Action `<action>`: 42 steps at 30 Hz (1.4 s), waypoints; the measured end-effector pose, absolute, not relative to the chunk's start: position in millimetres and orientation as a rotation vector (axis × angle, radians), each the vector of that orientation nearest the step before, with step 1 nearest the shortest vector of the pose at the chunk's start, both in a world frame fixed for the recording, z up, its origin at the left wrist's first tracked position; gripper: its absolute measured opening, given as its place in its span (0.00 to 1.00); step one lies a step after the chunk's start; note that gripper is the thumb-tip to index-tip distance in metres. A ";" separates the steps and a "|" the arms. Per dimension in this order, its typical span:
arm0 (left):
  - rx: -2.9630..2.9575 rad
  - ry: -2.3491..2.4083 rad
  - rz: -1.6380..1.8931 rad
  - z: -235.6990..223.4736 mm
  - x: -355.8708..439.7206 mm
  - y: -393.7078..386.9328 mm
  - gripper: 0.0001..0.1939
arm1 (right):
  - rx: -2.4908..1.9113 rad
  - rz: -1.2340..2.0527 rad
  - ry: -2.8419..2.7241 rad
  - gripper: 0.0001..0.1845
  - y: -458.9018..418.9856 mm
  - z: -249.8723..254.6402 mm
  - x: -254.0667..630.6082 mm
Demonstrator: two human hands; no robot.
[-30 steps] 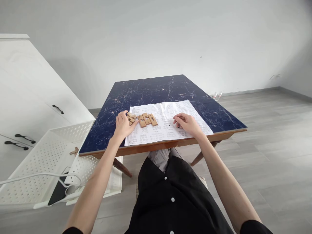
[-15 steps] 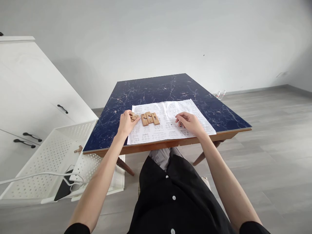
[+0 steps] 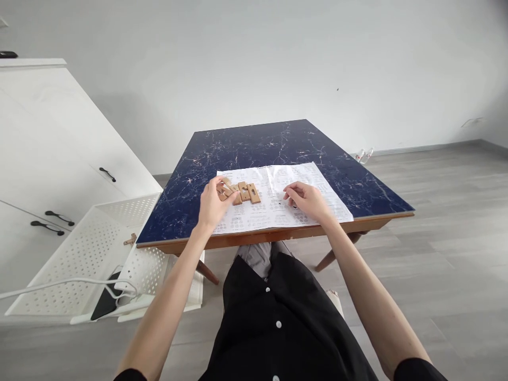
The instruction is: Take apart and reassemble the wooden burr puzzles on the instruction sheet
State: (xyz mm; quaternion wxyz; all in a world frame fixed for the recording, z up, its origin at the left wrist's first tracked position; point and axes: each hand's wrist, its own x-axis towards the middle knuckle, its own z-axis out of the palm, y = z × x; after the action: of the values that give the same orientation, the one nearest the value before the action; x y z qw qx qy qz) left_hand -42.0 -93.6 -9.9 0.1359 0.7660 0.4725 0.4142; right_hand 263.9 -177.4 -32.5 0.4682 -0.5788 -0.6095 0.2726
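Observation:
My left hand (image 3: 212, 205) is closed on a small wooden puzzle piece (image 3: 226, 182) at the left side of a printed paper sheet (image 3: 262, 218). Its thumb and fingertips curve around the piece, and some loose pieces are partly hidden under them. Directly to the right, flat wooden pieces with cut-out slots lie side by side; the rightmost slotted piece (image 3: 253, 193) is fully visible. My right hand (image 3: 308, 199) rests on the right half of the sheet, fingers loosely bent and a little apart, with nothing visible in them. Small dark specks show beneath its fingers.
The sheet lies on a dark blue marbled table (image 3: 254, 145) with a wooden edge, close to my body. White perforated baskets (image 3: 67, 275) stand at the lower left beside a white cabinet (image 3: 51, 137). A white cable (image 3: 59, 284) crosses them. Clear bottles (image 3: 364, 155) stand behind the table.
My left hand has moved slightly right, bringing wooden pieces up against the slotted row and partly covering its left end. My right hand has stayed nearly in place. The view has shifted a little.

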 end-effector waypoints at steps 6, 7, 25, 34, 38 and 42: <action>2.391 1.174 1.054 -4.5 -0.5 -112.4 0.32 | -1.409 0.452 -1.809 0.10 -179.8 -23.5 228.9; 2.408 1.169 1.053 -4.3 1.5 -112.9 0.32 | -1.411 0.431 -1.846 0.10 -179.7 -24.5 222.2; 1.515 1.238 1.535 -30.0 -54.6 -112.6 0.29 | -1.605 0.340 -2.069 0.38 -130.0 -37.5 129.4; 1.643 1.268 1.517 -31.1 -53.9 -117.3 0.30 | -1.436 0.524 -1.984 0.25 -111.8 -18.5 117.5; 1.750 1.339 1.449 -30.3 -52.3 -119.4 0.30 | -1.431 0.604 -1.807 0.29 -134.5 -5.6 137.6; 1.950 1.354 1.430 -23.1 -48.1 -127.7 0.30 | -1.406 0.686 -1.666 0.23 -164.2 5.0 150.7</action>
State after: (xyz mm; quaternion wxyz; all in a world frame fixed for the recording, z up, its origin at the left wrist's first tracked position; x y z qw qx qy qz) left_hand -48.1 -127.7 -23.1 0.1840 0.6916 0.4803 0.5071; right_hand 150.7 -164.2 5.0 0.4151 -0.5596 -0.6634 0.2729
